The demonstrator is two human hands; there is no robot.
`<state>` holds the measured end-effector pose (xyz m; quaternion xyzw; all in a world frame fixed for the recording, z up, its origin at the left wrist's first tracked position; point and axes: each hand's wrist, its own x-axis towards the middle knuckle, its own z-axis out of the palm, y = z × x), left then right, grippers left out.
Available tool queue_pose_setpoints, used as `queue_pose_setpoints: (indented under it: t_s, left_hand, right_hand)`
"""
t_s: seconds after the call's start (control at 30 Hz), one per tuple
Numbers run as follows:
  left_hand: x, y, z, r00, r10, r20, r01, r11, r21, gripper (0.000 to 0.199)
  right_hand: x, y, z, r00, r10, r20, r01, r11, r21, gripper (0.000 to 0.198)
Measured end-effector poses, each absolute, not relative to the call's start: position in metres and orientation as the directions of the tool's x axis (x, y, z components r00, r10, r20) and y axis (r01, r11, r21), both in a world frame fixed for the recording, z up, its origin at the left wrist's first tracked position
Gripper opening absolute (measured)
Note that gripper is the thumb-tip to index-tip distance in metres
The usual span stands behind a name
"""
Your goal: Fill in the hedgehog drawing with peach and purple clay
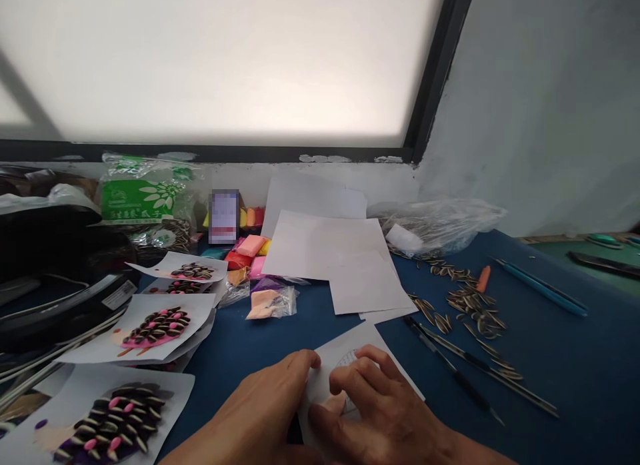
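A white sheet of paper [395, 378] with a gridded, rounded pencil drawing lies on the blue table in front of me. My left hand [265, 398] is closed at the sheet's left edge, its fingertips on the paper and some fingers hidden. Over the drawing, my right hand [380, 405] has bent fingers, with thumb and fingertips at a small piece of peach clay [337, 404] on the paper. The hand covers part of the clay and drawing. To the left lie hedgehog pictures [156, 328] made of clay and sunflower seeds.
Blank paper [320, 242] and wrapped coloured clay [270, 302] lie behind my hands. A phone [224, 218] stands near a green seed bag [137, 202]. On the right are loose sunflower seeds [483, 315], a pen [455, 372], tweezers [500, 375] and a blue tool [543, 288].
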<state>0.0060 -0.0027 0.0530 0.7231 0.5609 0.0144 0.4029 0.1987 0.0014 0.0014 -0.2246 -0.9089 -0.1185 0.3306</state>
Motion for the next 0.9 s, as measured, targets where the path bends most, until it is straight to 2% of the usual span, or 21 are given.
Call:
queue_pose_setpoints:
  t_s: [0.17, 0.3, 0.53, 0.63, 0.77, 0.9]
  left_hand:
    - [0.006, -0.003, 0.050, 0.399, 0.840, -0.369, 0.773, -0.091, 0.628, 0.057]
    - [0.005, -0.004, 0.048, 0.413, 0.835, -0.364, 0.773, -0.110, 0.625, 0.049]
    - [0.000, -0.005, 0.043, 0.420, 0.837, -0.350, 0.768, -0.123, 0.628, 0.057]
    - [0.001, -0.004, 0.042, 0.424, 0.836, -0.347, 0.766, -0.127, 0.630, 0.052]
    - [0.003, -0.004, 0.043, 0.431, 0.839, -0.333, 0.763, -0.142, 0.630, 0.052]
    - [0.003, -0.005, 0.047, 0.414, 0.842, -0.345, 0.768, -0.120, 0.629, 0.054]
  right_hand:
    - [0.197, 0.003, 0.000, -0.678, 0.311, 0.666, 0.488, 0.868, 0.091, 0.024]
    - [0.200, 0.004, -0.002, -0.682, 0.335, 0.651, 0.474, 0.880, 0.044, 0.020]
    - [0.207, 0.004, 0.002, -0.682, 0.373, 0.629, 0.439, 0.897, -0.057, 0.024]
    - [0.204, 0.005, 0.000, -0.713, 0.369, 0.596, 0.444, 0.896, -0.024, 0.025]
    - [0.202, 0.005, -0.002, -0.712, 0.324, 0.623, 0.449, 0.892, 0.048, 0.019]
    - [0.204, 0.005, 0.002, -0.700, 0.322, 0.638, 0.440, 0.897, 0.031, 0.019]
